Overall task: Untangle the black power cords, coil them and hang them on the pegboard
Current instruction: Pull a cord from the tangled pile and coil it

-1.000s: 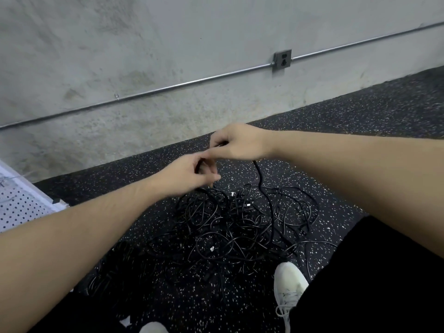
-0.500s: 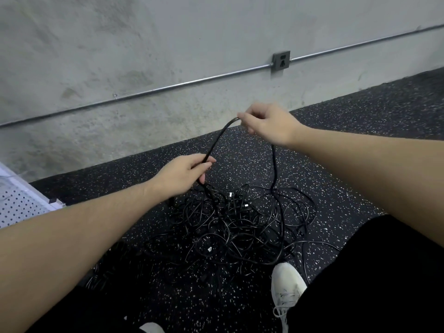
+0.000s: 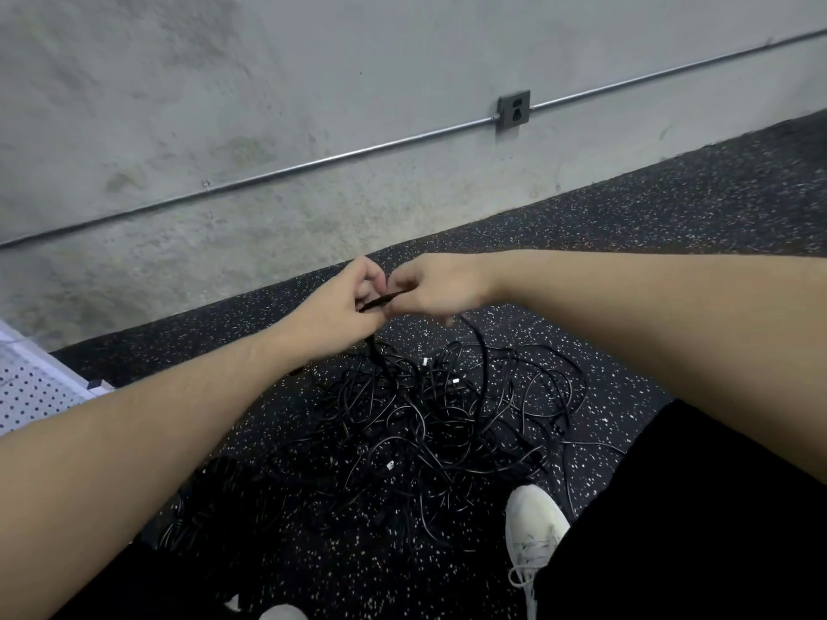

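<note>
A tangled heap of black power cords (image 3: 429,422) lies on the speckled black floor in front of me. Above its far edge, my left hand (image 3: 340,306) and my right hand (image 3: 432,288) meet, fingers curled. Both pinch the same black cord (image 3: 378,302), a short stretch of which shows between them. From the left hand one strand drops straight into the heap, and another curves down from under the right hand. A corner of the white pegboard (image 3: 27,391) shows at the left edge.
A concrete wall with a metal conduit (image 3: 277,172) and a grey outlet (image 3: 513,110) runs behind the heap. My white shoe (image 3: 534,525) stands at the heap's near right edge, beside my black trouser leg (image 3: 698,530). Another shoe tip (image 3: 282,613) shows at the bottom.
Half a second ago my right hand held a cord loop raised and away from the left. It has come down and left, so both hands now meet on the cord.
</note>
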